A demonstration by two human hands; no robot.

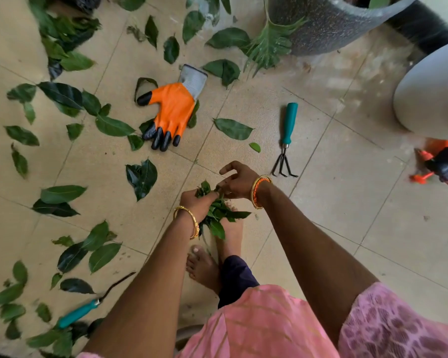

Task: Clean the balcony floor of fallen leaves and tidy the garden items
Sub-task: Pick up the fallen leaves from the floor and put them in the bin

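Gathering fallen leaves off the tiled balcony floor [321, 228]

Beside the big speckled planter [329, 24] the tiles are strewn with loose leaves [62, 94]; an orange glove [172, 109] lies palm-up among them, a teal hand rake [287, 138] just right of it, apart. Her left hand [198, 202] is clenched round a bunch of leaves [217, 215]; her right hand [239, 183], fingers half-curled, pinches at the bunch's top
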